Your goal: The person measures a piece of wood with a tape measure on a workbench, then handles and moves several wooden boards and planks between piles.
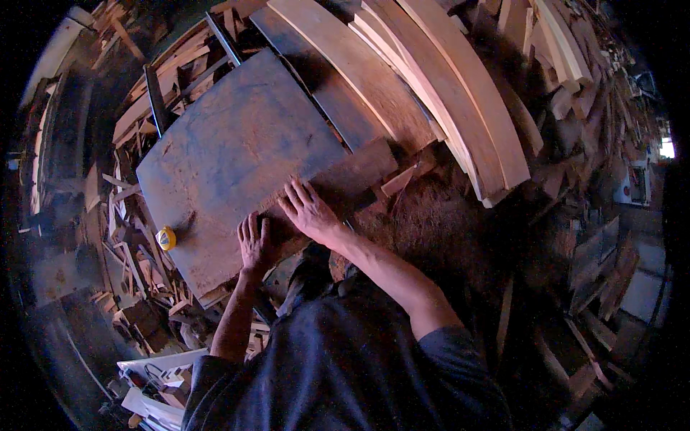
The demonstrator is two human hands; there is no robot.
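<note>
A brown, dusty wooden board (359, 167) lies slantwise along the near edge of a worn metal table top (237, 122). My right hand (313, 214) rests on the board with its fingers stretched out and slightly spread. To its left and a little nearer to me, my left hand (256, 243) lies on the same board, fingers extended toward the table. Neither hand is wrapped round anything. A yellow tape measure (166, 238) sits at the left edge of the table top, apart from both hands.
Long curved light-wood pieces (460, 93) are stacked beyond the table to the right. Wood offcuts (144, 269) crowd the left side. Two dark metal bars (155, 100) stick out past the table's far left edge. Sawdust (424, 215) covers the area right of my hands.
</note>
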